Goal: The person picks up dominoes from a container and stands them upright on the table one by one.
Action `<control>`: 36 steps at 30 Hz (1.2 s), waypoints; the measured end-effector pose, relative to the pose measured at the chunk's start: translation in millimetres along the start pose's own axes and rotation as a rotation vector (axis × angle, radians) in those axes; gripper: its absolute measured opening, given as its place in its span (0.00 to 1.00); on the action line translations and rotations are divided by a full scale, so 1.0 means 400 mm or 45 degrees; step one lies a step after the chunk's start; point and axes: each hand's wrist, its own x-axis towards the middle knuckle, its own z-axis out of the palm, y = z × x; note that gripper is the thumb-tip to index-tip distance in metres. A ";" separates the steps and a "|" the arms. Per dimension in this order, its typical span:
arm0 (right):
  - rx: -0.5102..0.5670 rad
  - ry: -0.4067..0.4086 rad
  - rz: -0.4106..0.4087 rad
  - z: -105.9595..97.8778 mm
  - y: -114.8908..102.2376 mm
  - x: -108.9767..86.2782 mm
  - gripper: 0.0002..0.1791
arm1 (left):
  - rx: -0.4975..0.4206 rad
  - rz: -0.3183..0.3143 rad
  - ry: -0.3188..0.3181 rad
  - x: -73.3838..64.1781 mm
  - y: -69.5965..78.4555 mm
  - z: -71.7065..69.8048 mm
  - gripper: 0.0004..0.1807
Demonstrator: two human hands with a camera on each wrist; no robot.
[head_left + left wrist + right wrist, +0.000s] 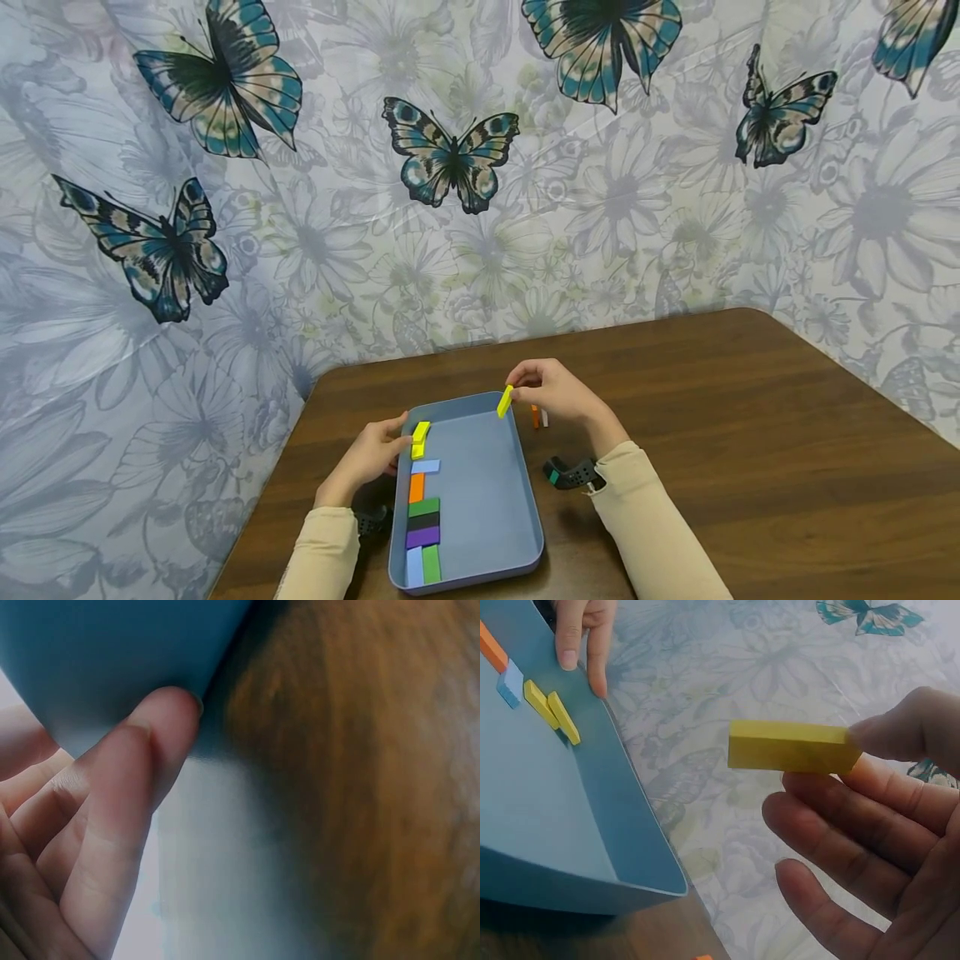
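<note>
My right hand (558, 390) pinches a yellow block (506, 401) by one end, over the tray's far right corner. In the right wrist view this yellow block (791, 746) juts out from between thumb and fingers. The blue-grey tray (487, 492) lies lengthwise before me. My left hand (366, 460) holds its left rim, thumb over the edge and fingers outside; in the left wrist view, fingertips touch the tray's wall (97, 652). Two yellow blocks (419, 440) lean along the inner left wall near the left thumb.
Down the tray's left side runs a row of light blue, orange (417, 488), green, black and purple (423, 537) blocks. An orange block (536, 417) and a white one (544, 417) stand on the brown table (720, 433) right of the tray. Behind hangs a butterfly-patterned cloth (600, 267).
</note>
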 end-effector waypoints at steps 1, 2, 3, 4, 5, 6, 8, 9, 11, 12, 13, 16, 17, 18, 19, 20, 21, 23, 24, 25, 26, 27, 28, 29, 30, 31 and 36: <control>0.000 0.012 0.001 -0.002 0.000 -0.001 0.08 | 0.002 0.000 0.001 -0.001 0.000 0.000 0.32; -0.001 0.022 0.002 -0.004 0.001 -0.001 0.08 | 0.001 0.004 0.002 -0.002 0.000 -0.001 0.32; 0.001 0.028 0.000 -0.006 0.001 -0.002 0.07 | 0.003 0.005 0.003 -0.002 0.000 -0.001 0.32; 0.004 0.034 -0.001 -0.009 0.002 -0.004 0.07 | 0.003 0.004 0.003 -0.002 0.000 -0.001 0.32; 0.007 0.040 -0.003 -0.012 0.003 -0.005 0.07 | 0.004 0.008 0.001 -0.001 -0.001 -0.001 0.32; 0.004 0.046 -0.005 -0.015 0.004 -0.007 0.07 | 0.002 0.007 0.002 0.000 -0.001 0.000 0.32; 0.002 0.054 -0.007 -0.019 0.008 -0.010 0.07 | -0.001 0.004 0.001 0.000 -0.004 0.000 0.32; -0.002 0.056 -0.008 -0.022 0.010 -0.012 0.07 | 0.005 0.006 -0.001 0.000 -0.006 0.000 0.32; -0.006 0.062 -0.008 -0.028 0.015 -0.015 0.08 | -0.002 0.003 0.000 0.001 -0.007 0.001 0.32; -0.003 0.064 -0.005 -0.031 0.018 -0.016 0.08 | -0.004 0.000 0.000 0.001 -0.006 0.000 0.32; 0.003 0.067 -0.004 -0.034 0.021 -0.017 0.08 | -0.006 0.002 -0.002 0.001 -0.007 0.000 0.32; 0.002 0.079 0.003 -0.043 0.029 -0.020 0.08 | -0.006 0.003 -0.006 0.001 -0.005 0.000 0.33; 0.003 0.084 0.006 -0.045 0.032 -0.020 0.08 | -0.006 0.006 -0.006 0.001 -0.004 0.000 0.33; 0.000 0.090 0.010 -0.048 0.035 -0.021 0.08 | -0.007 0.006 -0.007 0.001 -0.003 -0.001 0.33; -0.011 0.099 0.013 -0.051 0.037 -0.022 0.08 | -0.006 0.008 -0.007 0.001 -0.003 -0.001 0.33; -0.020 0.108 0.016 -0.053 0.039 -0.023 0.08 | -0.005 0.009 -0.007 0.001 -0.003 -0.001 0.33; -0.025 0.117 0.020 -0.055 0.041 -0.024 0.08 | -0.008 0.007 -0.006 0.000 -0.002 -0.002 0.32; -0.040 0.134 0.024 -0.059 0.044 -0.028 0.08 | -0.010 0.006 -0.002 0.000 0.000 -0.001 0.32; -0.050 0.141 0.026 -0.061 0.046 -0.029 0.08 | -0.009 0.007 -0.001 0.000 0.000 -0.001 0.32; -0.060 0.146 0.027 -0.063 0.047 -0.031 0.08 | -0.006 0.008 -0.001 0.000 0.000 -0.001 0.32; -0.064 0.149 0.029 -0.065 0.048 -0.032 0.08 | -0.006 0.006 0.000 -0.001 0.000 -0.001 0.32; -0.067 0.152 0.033 -0.066 0.049 -0.032 0.08 | -0.004 0.007 0.000 -0.001 0.000 -0.001 0.32; -0.070 0.155 0.036 -0.068 0.049 -0.033 0.08 | -0.004 0.006 0.000 0.000 0.000 -0.001 0.32; -0.071 0.157 0.040 -0.069 0.051 -0.033 0.08 | -0.003 0.006 -0.001 0.000 0.000 -0.001 0.32; -0.078 0.157 0.040 -0.071 0.052 -0.033 0.08 | -0.005 0.006 -0.002 0.000 0.000 -0.001 0.32; -0.078 0.158 0.044 -0.073 0.053 -0.033 0.08 | -0.006 0.005 -0.004 0.000 0.000 -0.001 0.32; -0.104 0.165 0.046 -0.078 0.059 -0.033 0.08 | 0.001 0.005 -0.009 0.002 0.000 -0.003 0.32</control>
